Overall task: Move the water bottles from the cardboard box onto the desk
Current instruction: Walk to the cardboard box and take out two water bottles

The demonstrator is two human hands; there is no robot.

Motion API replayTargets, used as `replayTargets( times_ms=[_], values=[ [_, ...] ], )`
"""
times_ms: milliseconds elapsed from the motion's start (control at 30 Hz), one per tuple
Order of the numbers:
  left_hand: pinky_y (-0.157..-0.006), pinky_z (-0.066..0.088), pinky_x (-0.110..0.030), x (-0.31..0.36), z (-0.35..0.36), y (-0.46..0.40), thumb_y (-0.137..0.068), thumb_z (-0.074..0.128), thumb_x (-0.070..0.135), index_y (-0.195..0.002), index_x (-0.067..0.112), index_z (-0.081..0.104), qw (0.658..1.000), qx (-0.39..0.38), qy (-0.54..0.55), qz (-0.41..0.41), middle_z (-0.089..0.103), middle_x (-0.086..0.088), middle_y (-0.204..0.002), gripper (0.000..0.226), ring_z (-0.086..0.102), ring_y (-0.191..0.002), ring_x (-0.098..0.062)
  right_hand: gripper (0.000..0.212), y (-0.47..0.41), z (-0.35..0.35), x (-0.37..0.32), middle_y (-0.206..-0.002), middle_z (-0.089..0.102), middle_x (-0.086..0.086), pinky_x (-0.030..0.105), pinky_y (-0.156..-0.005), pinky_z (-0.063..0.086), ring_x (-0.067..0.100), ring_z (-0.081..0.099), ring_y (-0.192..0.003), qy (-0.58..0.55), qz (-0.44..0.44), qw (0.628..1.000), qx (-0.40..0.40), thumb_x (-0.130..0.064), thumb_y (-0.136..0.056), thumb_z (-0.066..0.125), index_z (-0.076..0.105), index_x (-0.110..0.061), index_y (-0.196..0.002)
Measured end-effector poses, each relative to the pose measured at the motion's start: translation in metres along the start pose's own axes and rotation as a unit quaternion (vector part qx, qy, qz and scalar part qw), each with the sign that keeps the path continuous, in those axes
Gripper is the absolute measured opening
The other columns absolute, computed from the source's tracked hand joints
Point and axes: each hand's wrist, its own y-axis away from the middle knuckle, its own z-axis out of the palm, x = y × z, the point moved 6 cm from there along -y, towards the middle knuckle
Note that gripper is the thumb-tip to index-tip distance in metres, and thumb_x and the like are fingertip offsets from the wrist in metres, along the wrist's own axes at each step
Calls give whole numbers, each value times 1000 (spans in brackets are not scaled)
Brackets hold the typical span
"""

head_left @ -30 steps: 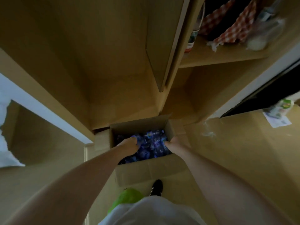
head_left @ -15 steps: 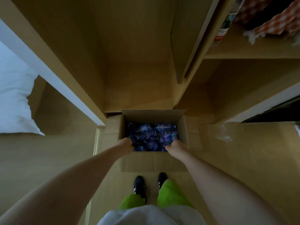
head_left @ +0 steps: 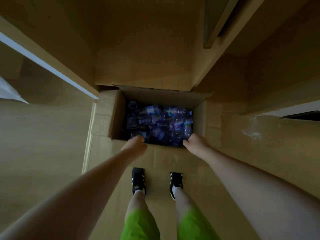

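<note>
An open cardboard box (head_left: 200,116) stands on the floor in front of my feet. It holds several clear water bottles (head_left: 159,123) with blue labels, lying in a dim jumble. My left hand (head_left: 136,144) is at the box's near rim on the left, its fingers bent down into the box beside the closest bottles. At the same rim on the right is my right hand (head_left: 194,142), fingers also bent inside. The fingertips of both hands are hidden, so I cannot tell what they hold. No desk top is in view.
Tall wooden furniture panels (head_left: 138,49) rise behind the box and on both sides. A white-edged board (head_left: 52,64) runs diagonally at the left, with white fabric (head_left: 8,92) at the far left. My black shoes (head_left: 138,181) stand just behind the near flap (head_left: 166,158).
My view has tilted down and my legs and shoes have come into sight. Both hands have drawn back from the middle of the bottles to the near rim. The box stays put.
</note>
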Motion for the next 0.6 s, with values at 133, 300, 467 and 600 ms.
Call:
replayTargets(
  times_ms=[133, 300, 467, 600],
  values=[
    [-70, 42, -27, 14, 47, -53, -89, 45, 14, -131, 15, 51, 999, -7, 36, -8, 61, -11, -118, 43, 54, -87, -21, 31, -60, 9, 28, -71, 51, 0, 29, -52, 36, 15, 49, -59, -13, -3, 999, 40, -35, -95, 52, 49, -8, -109],
    [-81, 52, -38, 25, 94, -119, -89, 42, 13, -127, 13, 49, 1000, -6, 17, 12, 60, -11, -115, 39, 58, -92, -25, 46, -136, 47, 52, -76, 49, -3, 31, -53, 41, 17, 54, -64, -15, -5, 999, 35, -45, -91, 53, 43, -12, -122],
    [-72, 43, -32, 26, 125, -201, -87, 41, 9, -109, 13, 59, 999, 9, 6, 46, 60, -14, -106, 29, 50, -84, -27, 27, -221, 70, 69, -79, 53, -2, 28, -49, 34, 14, 54, -65, 6, -23, 999, 26, -44, -92, 54, 38, -24, -99],
    [-68, 36, -30, 15, 149, -260, -91, 42, 8, -96, 7, 61, 999, -1, -12, 44, 61, -17, -103, 19, 53, -84, -31, 19, -279, 83, 89, -81, 51, -1, 29, -62, 46, 10, 48, -66, -103, 35, 993, 46, -36, -95, 54, 52, -17, -94]
  ],
)
